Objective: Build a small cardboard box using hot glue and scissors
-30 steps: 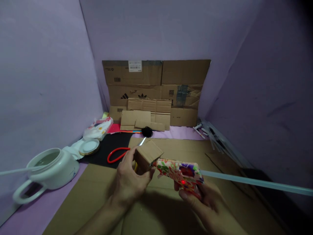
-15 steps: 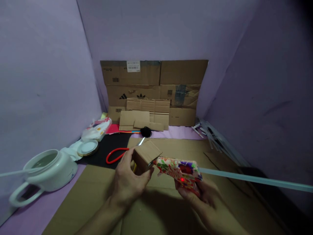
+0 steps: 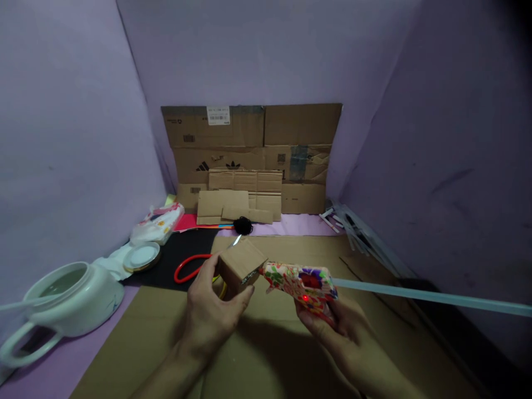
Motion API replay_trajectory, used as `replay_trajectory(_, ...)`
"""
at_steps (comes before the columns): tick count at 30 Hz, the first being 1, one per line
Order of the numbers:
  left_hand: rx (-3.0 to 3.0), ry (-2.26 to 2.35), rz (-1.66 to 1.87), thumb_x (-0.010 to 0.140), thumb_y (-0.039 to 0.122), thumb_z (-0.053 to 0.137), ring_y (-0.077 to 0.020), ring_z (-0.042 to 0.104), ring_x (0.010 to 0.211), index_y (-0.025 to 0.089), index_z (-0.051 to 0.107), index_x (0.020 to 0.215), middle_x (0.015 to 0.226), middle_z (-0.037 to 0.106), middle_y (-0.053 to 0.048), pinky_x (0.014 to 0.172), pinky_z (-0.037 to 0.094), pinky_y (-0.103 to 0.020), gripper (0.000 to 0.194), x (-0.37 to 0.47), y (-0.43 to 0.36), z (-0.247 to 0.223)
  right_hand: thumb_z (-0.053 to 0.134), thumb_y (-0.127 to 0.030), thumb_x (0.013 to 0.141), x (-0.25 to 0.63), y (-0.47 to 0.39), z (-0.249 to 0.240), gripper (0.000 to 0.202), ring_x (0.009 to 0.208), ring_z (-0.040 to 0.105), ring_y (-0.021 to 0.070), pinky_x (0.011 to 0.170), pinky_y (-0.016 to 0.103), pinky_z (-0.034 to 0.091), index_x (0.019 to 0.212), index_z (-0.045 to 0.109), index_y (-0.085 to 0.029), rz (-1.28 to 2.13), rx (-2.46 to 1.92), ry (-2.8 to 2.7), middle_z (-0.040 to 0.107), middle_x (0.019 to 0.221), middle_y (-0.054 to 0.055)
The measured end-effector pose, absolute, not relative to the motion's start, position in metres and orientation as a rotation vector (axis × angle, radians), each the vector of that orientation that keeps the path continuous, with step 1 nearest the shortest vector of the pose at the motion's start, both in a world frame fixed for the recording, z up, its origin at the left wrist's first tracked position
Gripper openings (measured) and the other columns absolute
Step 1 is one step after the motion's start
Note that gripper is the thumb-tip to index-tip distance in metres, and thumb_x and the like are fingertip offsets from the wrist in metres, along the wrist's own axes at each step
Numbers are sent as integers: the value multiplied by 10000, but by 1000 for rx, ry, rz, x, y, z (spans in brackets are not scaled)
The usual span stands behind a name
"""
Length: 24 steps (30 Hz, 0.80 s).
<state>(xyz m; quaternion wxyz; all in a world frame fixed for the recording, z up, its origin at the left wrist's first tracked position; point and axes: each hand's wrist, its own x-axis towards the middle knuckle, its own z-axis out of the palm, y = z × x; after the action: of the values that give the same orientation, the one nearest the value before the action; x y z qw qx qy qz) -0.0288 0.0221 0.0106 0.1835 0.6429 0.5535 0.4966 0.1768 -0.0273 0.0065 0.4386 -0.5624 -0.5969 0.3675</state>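
Observation:
My left hand (image 3: 214, 302) is closed around a small cardboard box (image 3: 243, 259), tilted, with one edge facing right. In my right hand (image 3: 336, 332) is a glue gun (image 3: 297, 281) with a floral cover and a lit red light. A long translucent glue stick (image 3: 415, 292) sticks out of its back toward the right. The gun's nozzle is at the box's right edge; whether it touches cannot be made out. Behind my left hand lie red-handled scissors (image 3: 187, 269), partly hidden by the box and fingers. Something yellow (image 3: 223, 289) shows under the box.
A large cardboard sheet (image 3: 158, 338) covers the work surface. At left stand a white handled pot (image 3: 100, 293) and a round lid (image 3: 142, 256). Cardboard pieces (image 3: 224, 205) and black yarn (image 3: 243, 225) are at the back. Clear glue sticks (image 3: 361, 233) lie at the right wall.
The view has shifted slightly, so most things appear a little further left. Both hands keep their holds, and the glue gun's nozzle stays at the box's edge.

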Motion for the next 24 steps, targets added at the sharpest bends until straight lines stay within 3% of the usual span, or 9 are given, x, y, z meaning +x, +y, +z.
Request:
replay_trajectory(7, 1792, 1597, 1375, 647, 371, 704, -306, 658, 973, 123, 533, 1170, 1085, 667, -148, 861, 542, -463, 604, -31, 23, 7, 563, -384, 794, 176, -26, 10, 220, 622, 495, 166, 574, 276, 425, 815, 618, -172, 943, -1395, -1478, 538, 680, 3)
replay_trajectory(11, 1741, 1592, 1316, 642, 391, 717, -314, 653, 995, 118, 528, 1195, 1100, 667, -149, 871, 535, -451, 645, -33, 24, 8, 568, -387, 774, 174, -25, 8, 224, 591, 468, 159, 548, 268, 396, 714, 603, -174, 875, -1421, -1427, 516, 635, -4)
replay_trajectory(18, 1515, 1232, 1251, 658, 357, 705, -297, 668, 961, 159, 605, 1116, 1054, 710, -95, 805, 554, -392, 508, -36, 27, 12, 570, -358, 803, 183, -23, 15, 205, 624, 526, 171, 552, 258, 452, 738, 620, -170, 963, -1359, -1502, 566, 664, 20)
replay_trajectory(24, 1210, 974, 1176, 705, 304, 663, -304, 657, 1027, 162, 531, 1210, 1126, 695, -109, 824, 556, -391, 540, -34, 28, 6, 613, -382, 757, 181, -25, 21, 215, 577, 490, 148, 542, 259, 442, 704, 608, -174, 1001, -1340, -1444, 527, 633, -2)
